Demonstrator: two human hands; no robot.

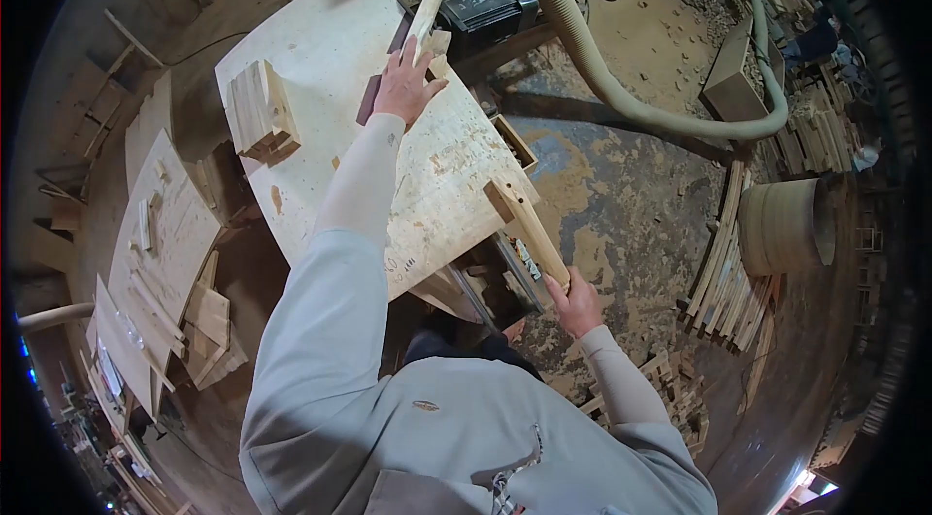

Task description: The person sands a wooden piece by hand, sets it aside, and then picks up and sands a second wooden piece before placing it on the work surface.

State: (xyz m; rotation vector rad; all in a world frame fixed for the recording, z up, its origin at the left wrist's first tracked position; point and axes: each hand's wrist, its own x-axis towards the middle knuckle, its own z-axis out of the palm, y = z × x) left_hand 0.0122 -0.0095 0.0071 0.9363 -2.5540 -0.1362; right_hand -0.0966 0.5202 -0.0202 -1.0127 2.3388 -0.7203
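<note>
My left hand (406, 86) is on the near end of a pale wooden piece (425, 18) at the far edge of the white worktable (330, 25), its fingers spread. A dark strip (369, 99) lies beside that hand. My right hand (575, 303) grips the lower end of a wooden bar (529, 232) with holes in its upper end. The bar slants off the table's near right corner. A stack of wooden blocks (260, 110) sits on the left part of the table.
A black motor (485, 5) stands behind the table. A thick ribbed hose (573, 44) curves across the right side. Stacked wooden strips (733, 267) and a round drum (788, 227) are at the right. Boards on another table (160, 243) are at the left.
</note>
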